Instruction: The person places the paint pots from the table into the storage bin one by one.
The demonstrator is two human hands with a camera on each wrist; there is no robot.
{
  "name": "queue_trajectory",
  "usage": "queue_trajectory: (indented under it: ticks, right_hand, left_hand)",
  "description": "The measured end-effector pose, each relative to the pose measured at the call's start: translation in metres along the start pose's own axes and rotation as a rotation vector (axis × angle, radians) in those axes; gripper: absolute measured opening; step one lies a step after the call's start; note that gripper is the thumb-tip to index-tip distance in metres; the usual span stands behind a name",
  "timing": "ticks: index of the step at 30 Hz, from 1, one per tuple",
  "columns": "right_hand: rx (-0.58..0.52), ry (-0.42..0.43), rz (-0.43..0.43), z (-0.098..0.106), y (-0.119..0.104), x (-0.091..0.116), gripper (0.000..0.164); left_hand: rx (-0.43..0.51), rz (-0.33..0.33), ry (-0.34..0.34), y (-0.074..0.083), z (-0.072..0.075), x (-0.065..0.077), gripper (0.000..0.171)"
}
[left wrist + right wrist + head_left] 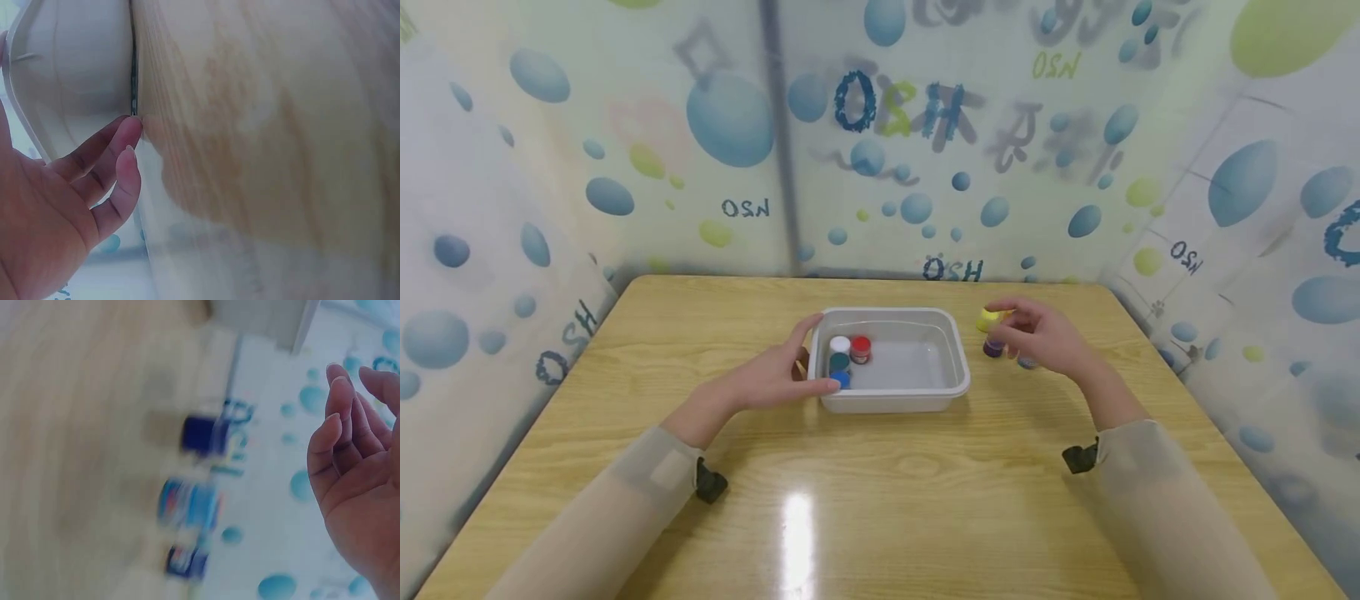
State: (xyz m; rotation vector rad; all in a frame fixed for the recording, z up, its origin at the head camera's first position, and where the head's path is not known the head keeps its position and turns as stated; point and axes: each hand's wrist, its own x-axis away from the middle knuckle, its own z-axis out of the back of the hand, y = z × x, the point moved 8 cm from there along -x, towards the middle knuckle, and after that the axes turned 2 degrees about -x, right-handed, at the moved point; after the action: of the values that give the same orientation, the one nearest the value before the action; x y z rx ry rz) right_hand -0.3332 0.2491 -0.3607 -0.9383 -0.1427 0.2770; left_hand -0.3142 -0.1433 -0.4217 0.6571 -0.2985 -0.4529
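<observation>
left fingers (803, 332) grip white tub (895, 403) on counter (880, 500), four jars (861, 350) inside. right fingers (1022, 307) loosely curled, empty, partly blocking more jars (992, 347) right of tub.

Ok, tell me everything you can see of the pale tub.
The pale tub is a shallow, open-topped rectangle with rounded corners and a projecting rim, apparently smooth, light grey plastic. It stands upright on the wooden table, one long side facing the person. The left grip spans and holds its left end. Inside, towards that end, are four small jars: white-topped, red-topped, dark-green-topped and blue-topped. The right part of its floor is bare.
</observation>
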Motion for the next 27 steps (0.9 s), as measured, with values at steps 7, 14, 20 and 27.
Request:
queue_trajectory:
  ticks: [7,14,20,27]
  right_hand:
    - [0.046,0.021,-0.042,0.026,0.042,0.021,0.045]
    - [0.111,0.014,-0.107,0.04,0.077,0.031,0.052]
    - [0.13,-0.01,-0.144,0.044,0.088,0.03,0.054]
    - [0.178,-0.051,-0.191,0.037,0.099,0.028,0.059]
  left_hand:
    - [-0.002,-0.008,-0.007,-0.001,-0.002,0.0,0.12]
    - [0.007,0.001,-0.014,-0.002,-0.002,0.0,0.12]
    - [-0.007,0.003,-0.007,0.0,-0.001,0.001,0.12]
    - [-0.006,0.012,-0.007,-0.001,-0.002,0.001,0.12]
